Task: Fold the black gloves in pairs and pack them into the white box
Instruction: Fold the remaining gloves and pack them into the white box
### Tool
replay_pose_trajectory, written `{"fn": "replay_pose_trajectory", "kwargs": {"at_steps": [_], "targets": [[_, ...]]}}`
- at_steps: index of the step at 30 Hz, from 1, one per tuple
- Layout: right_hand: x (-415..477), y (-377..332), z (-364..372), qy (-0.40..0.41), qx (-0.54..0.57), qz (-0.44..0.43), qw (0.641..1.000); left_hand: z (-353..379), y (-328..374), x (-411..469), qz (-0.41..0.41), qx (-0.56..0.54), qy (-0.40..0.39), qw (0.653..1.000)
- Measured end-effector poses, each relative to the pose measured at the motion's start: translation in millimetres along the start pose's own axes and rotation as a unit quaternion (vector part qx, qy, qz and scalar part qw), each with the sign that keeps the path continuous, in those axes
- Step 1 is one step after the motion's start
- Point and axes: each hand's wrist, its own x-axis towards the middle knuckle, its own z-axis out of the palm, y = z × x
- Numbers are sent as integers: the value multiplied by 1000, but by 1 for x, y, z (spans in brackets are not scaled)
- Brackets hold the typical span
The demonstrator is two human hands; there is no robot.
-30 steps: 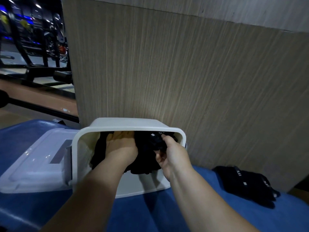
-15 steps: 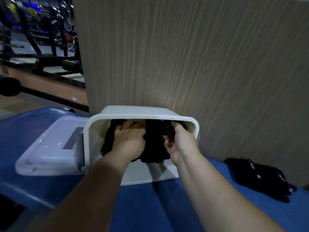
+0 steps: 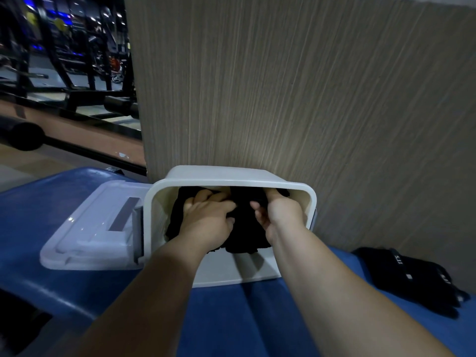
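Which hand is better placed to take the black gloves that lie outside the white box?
Probably the right hand: the loose gloves lie right of the white box, while the left hand is farther away.

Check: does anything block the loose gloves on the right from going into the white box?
Nothing lies between the loose gloves and the white box, and its lid is off, at its left. But the left hand and right hand fill the opening, holding the packed gloves inside.
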Motion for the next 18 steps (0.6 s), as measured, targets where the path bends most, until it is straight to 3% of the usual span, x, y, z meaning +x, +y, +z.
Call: {"fn": "replay_pose_trajectory", "kwargs": {"at_steps": [8,14,18], "targets": [[12,5,1,20,-72,4,997,-2,2,-1,-4,-24,5,1000],[17,8,-2,25,-188,-9,982,-3,6,0,-55,-102,69,991],[18,13,-6,20,-196,-32,980,-3,11,0,-73,-104,100,987]]}}
